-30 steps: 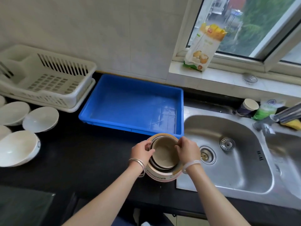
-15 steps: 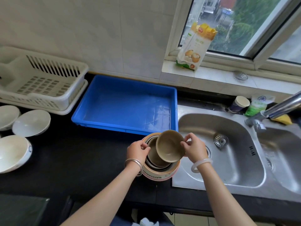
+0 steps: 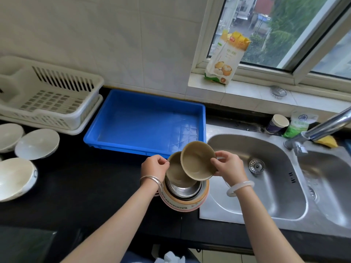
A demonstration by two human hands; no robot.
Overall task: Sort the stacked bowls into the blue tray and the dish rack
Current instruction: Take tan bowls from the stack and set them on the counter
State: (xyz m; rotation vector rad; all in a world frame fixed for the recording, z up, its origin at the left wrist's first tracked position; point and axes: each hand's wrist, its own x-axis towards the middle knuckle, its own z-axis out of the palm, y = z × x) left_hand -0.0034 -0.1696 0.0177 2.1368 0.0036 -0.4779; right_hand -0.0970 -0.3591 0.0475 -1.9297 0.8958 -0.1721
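A stack of nested bowls (image 3: 185,198) stands on the black counter by the sink's left edge: a large printed outer bowl, steel bowls inside, a tan bowl (image 3: 174,172) on top. My right hand (image 3: 228,166) holds a second small tan bowl (image 3: 197,160) by its right rim, lifted and tilted above the stack. My left hand (image 3: 154,168) pinches the left rim of the tan bowl still in the stack. The blue tray (image 3: 95,137) lies empty just behind. The white dish rack (image 3: 81,111), also empty, stands at the far left.
Several white bowls (image 3: 37,143) sit on the counter at the left. A steel double sink (image 3: 296,211) with a tap (image 3: 326,126) fills the right. A paper cup (image 3: 277,123) and a green packet stand behind it. A food bag (image 3: 226,57) leans on the window sill.
My right hand has lifted the top tan bowl out of the stack, up and to the right, tilting it. My left hand stays on the stack's rim.
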